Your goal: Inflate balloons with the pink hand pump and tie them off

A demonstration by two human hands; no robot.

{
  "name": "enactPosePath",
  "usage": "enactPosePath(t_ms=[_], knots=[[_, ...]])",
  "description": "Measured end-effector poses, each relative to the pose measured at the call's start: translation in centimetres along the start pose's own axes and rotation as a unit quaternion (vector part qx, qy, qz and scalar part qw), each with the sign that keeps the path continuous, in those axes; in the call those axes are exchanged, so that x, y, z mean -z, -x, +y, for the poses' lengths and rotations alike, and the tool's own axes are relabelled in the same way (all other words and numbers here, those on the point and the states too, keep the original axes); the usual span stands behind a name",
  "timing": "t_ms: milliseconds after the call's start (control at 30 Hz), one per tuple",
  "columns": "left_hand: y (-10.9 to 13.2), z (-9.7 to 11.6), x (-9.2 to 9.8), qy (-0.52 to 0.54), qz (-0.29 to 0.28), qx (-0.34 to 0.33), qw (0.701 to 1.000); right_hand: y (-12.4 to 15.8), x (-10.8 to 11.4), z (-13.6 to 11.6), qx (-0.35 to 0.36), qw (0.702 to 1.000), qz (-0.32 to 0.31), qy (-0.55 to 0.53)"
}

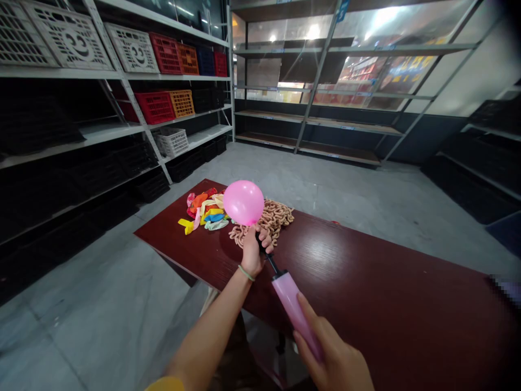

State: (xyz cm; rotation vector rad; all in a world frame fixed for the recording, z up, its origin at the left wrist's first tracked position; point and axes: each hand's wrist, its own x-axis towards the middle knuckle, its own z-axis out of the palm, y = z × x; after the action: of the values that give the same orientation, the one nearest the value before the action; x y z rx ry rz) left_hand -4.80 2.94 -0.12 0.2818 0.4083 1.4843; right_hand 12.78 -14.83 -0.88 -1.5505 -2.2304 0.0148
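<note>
A partly inflated pink balloon (243, 202) sits at the far end of a pink hand pump (293, 304) with a black rod and handle. My left hand (254, 251) is closed around the black handle, right where the balloon's neck meets it. Lower down, my right hand (331, 347) is wrapped around the pump's pink barrel. Behind the left hand lies a heap of tan cord-like loops (279, 214). Left of the balloon is a pile of flat, uninflated balloons (207, 209) in yellow, red, orange, blue and other colours.
The dark red table (345, 260) stretches from left to right beneath my hands. Metal shelving (140, 103) with white, red, orange and black crates runs along the left. More shelves (345, 127) stand at the back, beyond the grey floor.
</note>
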Motion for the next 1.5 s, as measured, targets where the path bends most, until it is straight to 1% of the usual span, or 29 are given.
enactPosePath(t_ms=[100,200,300,467,567,633,700,833,900,967,1033,1200,1300,1400,1500], knots=[[0.0,-0.1,0.0,-0.016,0.000,0.008,1.000,-2.6,-0.9,-0.8,-0.017,1.000,0.002,0.007],[0.0,0.1,0.0,-0.011,0.007,0.010,1.000,-3.5,-1.6,-1.4,-0.016,1.000,-0.004,0.011],[-0.1,0.4,0.1,-0.003,0.005,0.005,1.000,-2.4,-1.3,-1.0,0.000,1.000,-0.012,0.009],[-0.5,0.6,0.6,0.007,0.013,-0.028,1.000,1.0,0.7,0.9,0.025,0.999,-0.037,-0.023],[-0.6,0.6,0.8,0.015,0.013,-0.029,0.999,1.7,1.7,1.6,0.026,0.998,-0.043,-0.033],[-0.6,0.4,0.8,0.015,0.006,-0.032,0.999,1.2,2.0,1.8,0.018,0.998,-0.050,-0.033],[-0.6,0.3,0.7,0.010,-0.001,-0.029,1.000,-0.2,1.7,1.7,0.005,0.998,-0.055,-0.037],[-0.5,0.0,0.6,-0.007,-0.007,-0.006,1.000,-3.4,-0.3,0.5,-0.033,0.998,-0.046,-0.038],[-0.5,0.1,0.7,-0.007,-0.005,-0.004,1.000,-4.0,-1.4,-0.3,-0.035,0.998,-0.038,-0.030],[-0.5,0.1,0.7,-0.008,-0.001,-0.002,1.000,-3.7,-1.9,-0.6,-0.023,0.999,-0.035,-0.025],[-0.4,0.0,0.7,-0.016,-0.001,-0.003,1.000,-2.6,-1.7,-0.3,-0.007,0.999,-0.037,-0.023],[-0.2,-0.1,0.4,-0.018,0.000,-0.019,1.000,0.9,0.7,1.7,0.019,0.997,-0.049,-0.053],[-0.2,0.0,0.5,-0.011,0.001,-0.019,1.000,1.5,1.5,2.0,0.013,0.997,-0.052,-0.064],[-0.2,0.1,0.5,-0.004,-0.005,-0.018,1.000,0.1,1.0,1.3,0.000,0.997,-0.047,-0.055],[-0.2,0.1,0.5,-0.009,-0.009,-0.004,1.000,-2.1,-0.3,0.0,-0.024,0.998,-0.040,-0.040]])
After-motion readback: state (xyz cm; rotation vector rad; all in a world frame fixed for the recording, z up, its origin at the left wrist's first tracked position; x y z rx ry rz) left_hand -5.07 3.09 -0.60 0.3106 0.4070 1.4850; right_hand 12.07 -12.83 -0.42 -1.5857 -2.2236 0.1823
